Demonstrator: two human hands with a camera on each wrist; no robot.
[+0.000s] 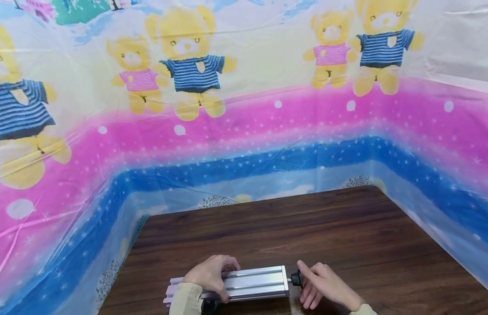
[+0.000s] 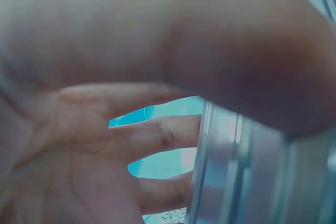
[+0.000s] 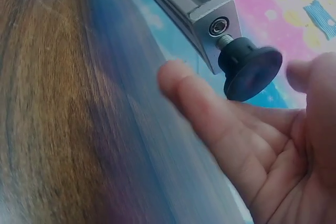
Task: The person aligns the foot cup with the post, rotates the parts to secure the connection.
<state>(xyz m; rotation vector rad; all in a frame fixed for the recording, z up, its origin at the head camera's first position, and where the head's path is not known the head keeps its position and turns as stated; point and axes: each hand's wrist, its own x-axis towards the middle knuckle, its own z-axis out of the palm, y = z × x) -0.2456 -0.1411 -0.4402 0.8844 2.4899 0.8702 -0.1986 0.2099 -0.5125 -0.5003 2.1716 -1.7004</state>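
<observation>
A silver aluminium profile (image 1: 255,282) with grooved sides lies crosswise above the near part of the table. My left hand (image 1: 212,275) grips it from above near its left half, thumb on the near side and fingers over the far side. From its right end plate sticks a threaded stem with a black levelling foot (image 3: 249,69). Around this foot, my right hand (image 1: 324,286) is held loosely, its fingers (image 3: 210,114) extended below the black disc and its thumb standing off to the other side. Beside the stem, a bolt head (image 3: 219,26) sits in the end plate.
The dark wood table (image 1: 307,227) reaches back to a hanging sheet (image 1: 244,157) printed with teddy bears, which encloses its far and side edges. Some black object (image 1: 209,306) shows under the left hand at the bottom of the head view.
</observation>
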